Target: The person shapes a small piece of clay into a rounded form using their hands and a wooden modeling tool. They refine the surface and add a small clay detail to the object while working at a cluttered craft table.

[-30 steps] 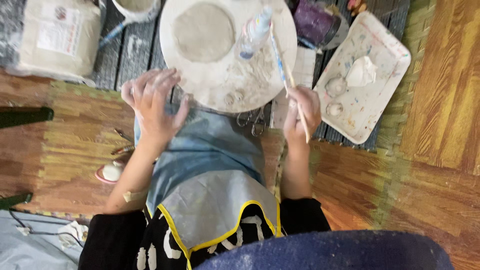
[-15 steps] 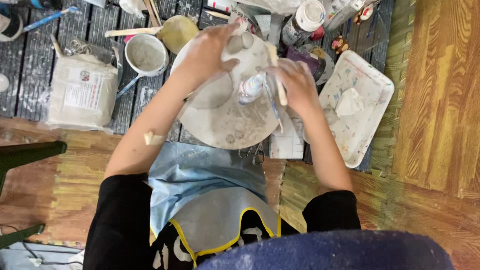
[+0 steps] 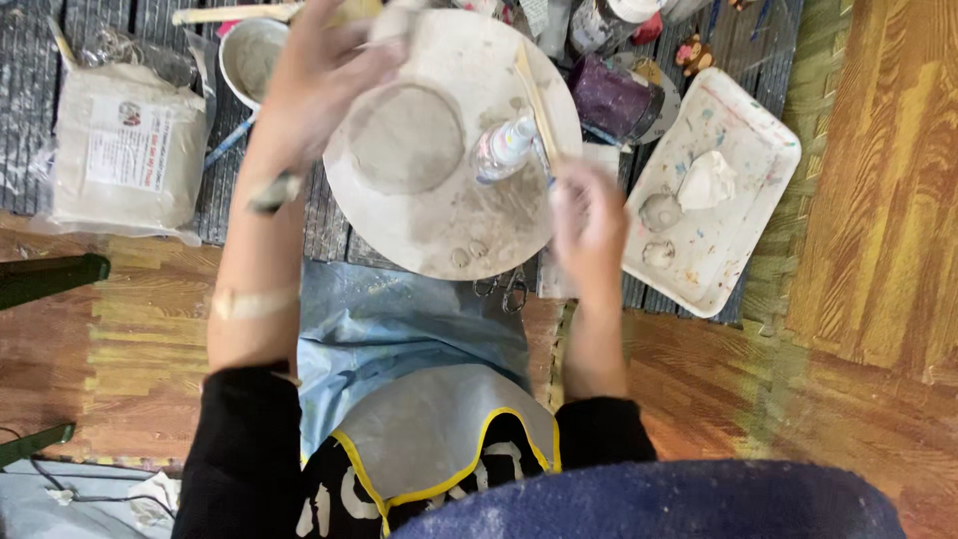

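Blurred right hand (image 3: 589,225) beside clay-smeared round board (image 3: 439,215)

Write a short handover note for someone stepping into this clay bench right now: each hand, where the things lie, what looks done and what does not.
Left hand: raised over the far left edge of the round board, fingers spread, holding nothing that shows.
Right hand: at the board's right edge, gripping the lower end of a thin wooden stick that lies across the board.
A flattened clay disc lies on the board, a small clear bottle stands beside it.
White tray to the right holds clay lumps; a bagged clay block lies left.
Done: disc flattened. Not done: disc uncut and unshaped.
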